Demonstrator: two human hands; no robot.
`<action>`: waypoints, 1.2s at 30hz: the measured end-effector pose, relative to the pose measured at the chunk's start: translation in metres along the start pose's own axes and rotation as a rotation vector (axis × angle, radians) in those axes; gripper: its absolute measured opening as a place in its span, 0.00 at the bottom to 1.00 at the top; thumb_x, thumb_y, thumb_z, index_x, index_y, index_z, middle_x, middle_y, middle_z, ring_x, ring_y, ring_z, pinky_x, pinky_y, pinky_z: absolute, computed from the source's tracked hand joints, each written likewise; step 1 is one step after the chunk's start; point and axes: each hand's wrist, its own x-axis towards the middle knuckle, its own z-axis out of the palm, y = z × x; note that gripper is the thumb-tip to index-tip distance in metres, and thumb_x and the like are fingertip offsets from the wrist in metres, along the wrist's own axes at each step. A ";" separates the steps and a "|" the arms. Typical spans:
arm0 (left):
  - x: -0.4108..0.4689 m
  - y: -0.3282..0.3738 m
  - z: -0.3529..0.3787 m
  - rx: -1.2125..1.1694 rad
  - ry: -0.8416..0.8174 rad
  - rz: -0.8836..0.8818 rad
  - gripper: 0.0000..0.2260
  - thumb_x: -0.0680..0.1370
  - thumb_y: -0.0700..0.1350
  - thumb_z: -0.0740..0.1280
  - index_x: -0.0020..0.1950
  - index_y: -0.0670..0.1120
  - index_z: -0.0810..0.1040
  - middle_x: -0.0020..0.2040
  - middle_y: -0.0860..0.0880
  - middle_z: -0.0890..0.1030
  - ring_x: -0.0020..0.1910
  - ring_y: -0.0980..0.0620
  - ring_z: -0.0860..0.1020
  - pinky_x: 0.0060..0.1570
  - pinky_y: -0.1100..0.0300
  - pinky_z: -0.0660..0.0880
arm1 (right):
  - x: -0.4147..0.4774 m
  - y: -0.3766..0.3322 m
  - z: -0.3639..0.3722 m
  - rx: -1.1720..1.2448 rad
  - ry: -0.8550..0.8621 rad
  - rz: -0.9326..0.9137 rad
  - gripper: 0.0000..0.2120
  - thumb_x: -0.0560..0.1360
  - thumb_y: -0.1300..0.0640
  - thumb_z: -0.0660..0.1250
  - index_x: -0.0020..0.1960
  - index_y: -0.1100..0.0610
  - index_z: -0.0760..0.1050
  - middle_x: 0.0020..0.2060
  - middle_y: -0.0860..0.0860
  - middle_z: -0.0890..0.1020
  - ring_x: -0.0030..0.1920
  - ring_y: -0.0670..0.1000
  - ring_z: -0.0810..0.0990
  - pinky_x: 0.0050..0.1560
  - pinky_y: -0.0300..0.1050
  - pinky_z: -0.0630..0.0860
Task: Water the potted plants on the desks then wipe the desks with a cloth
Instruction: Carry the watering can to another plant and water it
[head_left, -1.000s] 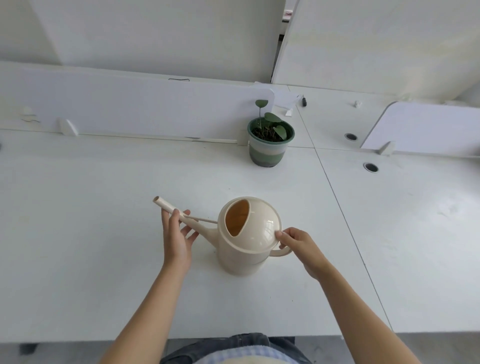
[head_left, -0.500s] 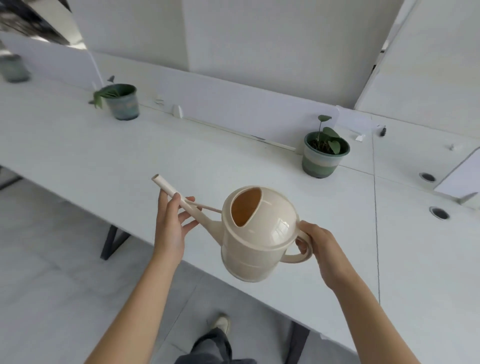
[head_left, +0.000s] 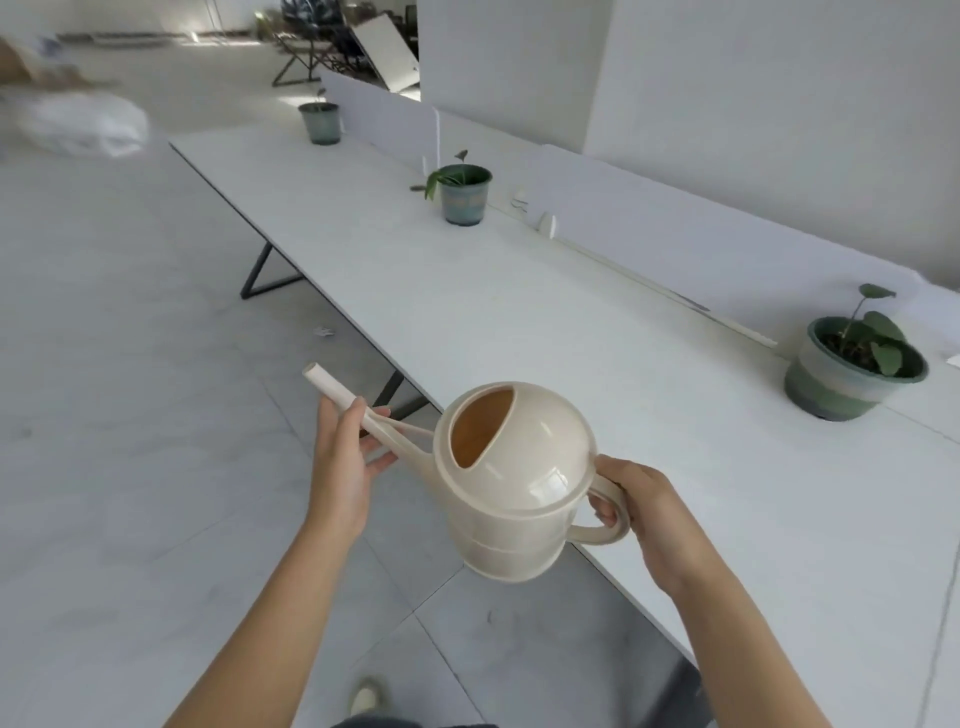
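I hold a cream watering can in the air beside the long white desk, over the floor at its front edge. My right hand grips its loop handle. My left hand wraps the long spout, which points up and left. Three green potted plants stand along the desk's back: one at the right, one in the middle and one at the far end.
Low white divider panels run along the back of the desk. Dark metal desk legs stand on the grey tiled floor. A white bag lies on the floor far left; folded furniture stands beyond the desk's end.
The can has been lifted off the desk and carried left past its front edge. My view has swung left, so the near plant moved right and two further plants came into sight.
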 end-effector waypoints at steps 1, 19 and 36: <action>0.003 0.004 -0.011 -0.010 0.016 0.004 0.06 0.81 0.45 0.53 0.57 0.51 0.66 0.45 0.47 0.76 0.47 0.48 0.77 0.42 0.54 0.74 | 0.004 -0.005 0.011 -0.006 -0.013 -0.001 0.15 0.67 0.49 0.58 0.28 0.57 0.60 0.23 0.49 0.65 0.28 0.48 0.62 0.40 0.44 0.59; 0.128 0.087 -0.195 -0.178 0.166 0.097 0.17 0.80 0.41 0.56 0.68 0.52 0.63 0.64 0.49 0.73 0.61 0.46 0.74 0.63 0.48 0.70 | 0.120 -0.069 0.249 0.207 0.108 0.116 0.21 0.75 0.53 0.55 0.25 0.59 0.63 0.16 0.50 0.66 0.19 0.47 0.63 0.32 0.45 0.60; 0.318 0.107 -0.207 -0.146 0.271 0.099 0.22 0.79 0.38 0.58 0.72 0.50 0.60 0.53 0.47 0.77 0.58 0.47 0.76 0.62 0.51 0.71 | 0.320 -0.116 0.314 0.102 -0.111 0.055 0.21 0.73 0.58 0.57 0.21 0.55 0.62 0.18 0.50 0.65 0.23 0.47 0.64 0.34 0.45 0.60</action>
